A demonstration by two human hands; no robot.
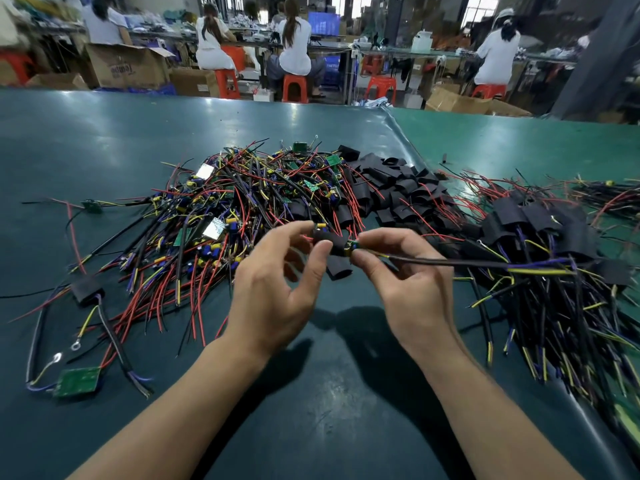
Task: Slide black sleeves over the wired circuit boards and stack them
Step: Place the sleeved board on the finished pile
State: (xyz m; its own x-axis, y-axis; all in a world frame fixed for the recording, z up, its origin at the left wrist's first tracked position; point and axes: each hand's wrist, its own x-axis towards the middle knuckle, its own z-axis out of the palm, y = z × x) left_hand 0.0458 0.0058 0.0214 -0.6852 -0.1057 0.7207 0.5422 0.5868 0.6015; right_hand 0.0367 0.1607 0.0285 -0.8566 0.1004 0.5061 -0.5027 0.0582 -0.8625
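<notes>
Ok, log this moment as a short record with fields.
left hand: fingers pinch the black sleeve
right hand: fingers pinch the circuit board at the sleeve's mouth
board state: partly inside the sleeve, wires trailing right
unsleeved pile: centre of table
empty sleeves: heaped behind the hands
finished stack: right side
surface: green mat

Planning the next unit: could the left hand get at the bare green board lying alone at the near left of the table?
Probably yes, once freed. The left hand now pinches the black sleeve. The green board lies uncovered on the table, with only its own wires around it.
</notes>
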